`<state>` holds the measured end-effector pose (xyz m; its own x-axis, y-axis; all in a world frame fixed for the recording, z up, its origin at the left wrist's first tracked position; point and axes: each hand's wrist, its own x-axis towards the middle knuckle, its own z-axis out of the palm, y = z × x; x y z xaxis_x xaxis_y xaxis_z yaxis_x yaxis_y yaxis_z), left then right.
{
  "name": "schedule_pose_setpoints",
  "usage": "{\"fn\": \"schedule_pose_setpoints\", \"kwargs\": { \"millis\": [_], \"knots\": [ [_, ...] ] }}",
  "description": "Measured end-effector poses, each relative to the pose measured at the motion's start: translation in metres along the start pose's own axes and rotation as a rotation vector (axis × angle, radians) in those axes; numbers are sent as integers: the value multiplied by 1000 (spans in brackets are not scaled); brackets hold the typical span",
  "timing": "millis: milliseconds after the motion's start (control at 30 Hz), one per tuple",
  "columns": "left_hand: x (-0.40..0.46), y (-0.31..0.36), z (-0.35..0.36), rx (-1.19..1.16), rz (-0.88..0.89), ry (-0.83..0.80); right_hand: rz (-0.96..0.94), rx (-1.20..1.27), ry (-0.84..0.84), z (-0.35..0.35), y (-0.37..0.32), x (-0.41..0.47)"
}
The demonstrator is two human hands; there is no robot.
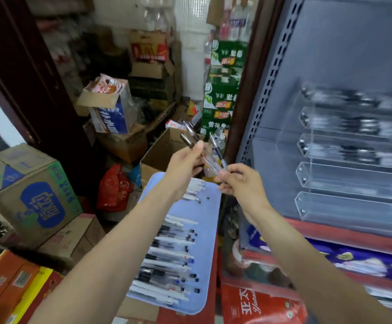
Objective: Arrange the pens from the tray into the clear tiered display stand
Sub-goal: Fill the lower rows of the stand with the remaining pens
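A light blue tray point(208, 242) lies below my arms, with several pens point(169, 260) spread on it. My left hand point(185, 164) grips a small bunch of clear pens with dark caps point(190, 134), raised above the tray's far end. My right hand point(241, 181) pinches the lower ends of those pens, one of which point(218, 152) points up from its fingers. The clear tiered display stand point(354, 155) sits on the grey shelf to the right; its upper tiers hold dark pens, blurred, and its two lowest tiers look bare.
An open cardboard box point(162, 150) stands just beyond the tray. Stacked cartons point(31, 195) and a red bag point(113, 188) crowd the floor at left. A perforated shelf upright point(267, 87) borders the stand. Red packaged goods point(258, 305) lie below the shelf.
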<state>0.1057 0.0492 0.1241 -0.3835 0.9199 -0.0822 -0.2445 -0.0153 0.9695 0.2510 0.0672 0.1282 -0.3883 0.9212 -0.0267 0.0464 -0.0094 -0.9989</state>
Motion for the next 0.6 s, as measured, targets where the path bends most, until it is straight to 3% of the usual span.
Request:
{"fn": "schedule_pose_setpoints", "kwargs": {
  "millis": [133, 333, 533, 600],
  "knots": [
    [-18, 17, 70, 87, 74, -162, -23, 65, -66, -49, -27, -14],
    [-39, 32, 171, 172, 95, -344, -98, -117, -69, -144, -46, -33],
    [-49, 18, 236, 238, 139, -270, -192, -669, -95, -222, -51, -44],
    [-50, 18, 242, 320, 244, -233, -200, -723, -45, -247, -54, -44]
  ]
}}
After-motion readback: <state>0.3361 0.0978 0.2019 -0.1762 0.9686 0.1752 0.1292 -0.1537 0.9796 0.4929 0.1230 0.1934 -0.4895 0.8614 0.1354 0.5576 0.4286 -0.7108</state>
